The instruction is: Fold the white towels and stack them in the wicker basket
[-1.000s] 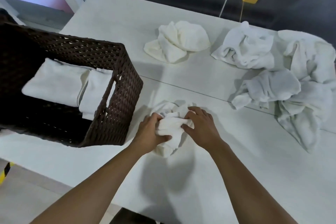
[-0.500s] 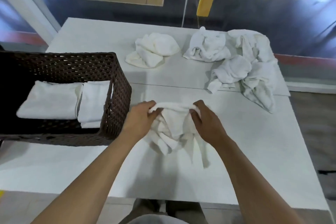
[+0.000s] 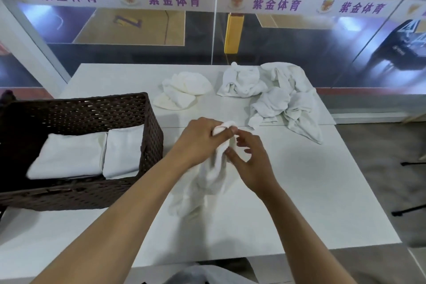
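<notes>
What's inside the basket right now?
The basket holds two folded towels side by side: a larger towel on the left, a smaller towel by the right wall. Anything under them is covered.

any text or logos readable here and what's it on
"紫金体育" in purple, repeated four times on the white banner.
Purple mark on the court floor: one character, unclear which.
Small lettering on the dark equipment at right: too blurred to read.

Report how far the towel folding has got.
Done: two folded white towels lie in the dark wicker basket. In hand: a crumpled white towel, gripped by the left hand, right hand touching it. Left: several crumpled towels on the white table's far side.
</notes>
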The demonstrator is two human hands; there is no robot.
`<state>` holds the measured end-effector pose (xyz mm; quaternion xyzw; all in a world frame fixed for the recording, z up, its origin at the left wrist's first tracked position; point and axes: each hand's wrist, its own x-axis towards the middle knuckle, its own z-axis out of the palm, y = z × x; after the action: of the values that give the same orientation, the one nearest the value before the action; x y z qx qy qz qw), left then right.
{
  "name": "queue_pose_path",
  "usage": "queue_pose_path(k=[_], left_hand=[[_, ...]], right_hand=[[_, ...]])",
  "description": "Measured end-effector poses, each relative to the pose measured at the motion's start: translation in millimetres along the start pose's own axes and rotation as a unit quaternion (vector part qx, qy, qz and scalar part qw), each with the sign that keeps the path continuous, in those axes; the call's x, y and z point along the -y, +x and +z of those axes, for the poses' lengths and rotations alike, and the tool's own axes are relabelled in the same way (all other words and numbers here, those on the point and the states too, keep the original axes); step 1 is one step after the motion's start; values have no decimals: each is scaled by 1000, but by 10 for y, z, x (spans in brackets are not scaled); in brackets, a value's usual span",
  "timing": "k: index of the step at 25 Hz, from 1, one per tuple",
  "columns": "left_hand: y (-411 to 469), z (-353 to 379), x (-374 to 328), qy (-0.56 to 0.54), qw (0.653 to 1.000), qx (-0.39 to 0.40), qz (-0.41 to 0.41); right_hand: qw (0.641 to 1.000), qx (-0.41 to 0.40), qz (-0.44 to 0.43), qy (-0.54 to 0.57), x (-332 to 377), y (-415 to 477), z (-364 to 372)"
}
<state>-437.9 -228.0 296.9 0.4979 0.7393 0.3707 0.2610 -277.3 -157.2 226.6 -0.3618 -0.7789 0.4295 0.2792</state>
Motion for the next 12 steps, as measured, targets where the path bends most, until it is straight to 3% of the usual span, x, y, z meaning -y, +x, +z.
queue_pose_path(k=[5,8,12], left_hand=[[-81,-149,28,44,996,-13,70],[-182,-249,152,8,998,50,44],[-252,-149,342,159,982,88,56]], right_hand=[[997,-63,-40,4,242,84,-203],[986,-161,-44,-6,357,208,-516],[985,-150,1,-88,222,265,-813]])
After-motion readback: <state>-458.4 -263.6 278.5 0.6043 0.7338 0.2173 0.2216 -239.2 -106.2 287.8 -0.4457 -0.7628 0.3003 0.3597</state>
